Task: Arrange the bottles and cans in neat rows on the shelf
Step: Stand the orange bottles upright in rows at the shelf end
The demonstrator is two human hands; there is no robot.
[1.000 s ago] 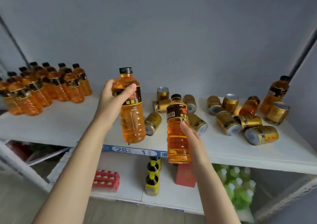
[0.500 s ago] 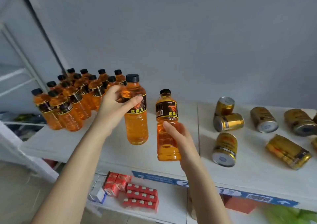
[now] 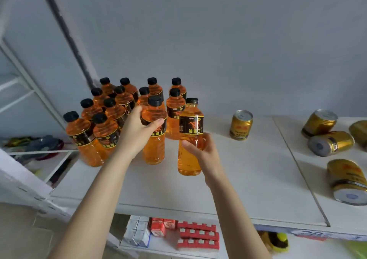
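Observation:
My left hand [image 3: 139,133] grips an orange bottle [image 3: 154,147] with a black cap, held upright at the right front of a group of several like bottles [image 3: 111,111] standing in rows on the white shelf [image 3: 248,175]. Whether its base touches the shelf I cannot tell. My right hand [image 3: 204,149] holds a second orange bottle [image 3: 189,135] upright, just right of the first. One gold can [image 3: 240,124] stands upright to the right. Several gold cans [image 3: 330,142] lie on their sides at the far right.
A grey wall backs the shelf. A dark upright post [image 3: 67,32] rises behind the bottle group. On the lower shelf sit red and white cartons [image 3: 186,233]. A blue price strip [image 3: 317,235] runs along the front edge at the right.
Both hands have carried their bottles leftward to the standing bottle group. The view has swung left, so the loose cans now sit at the right edge.

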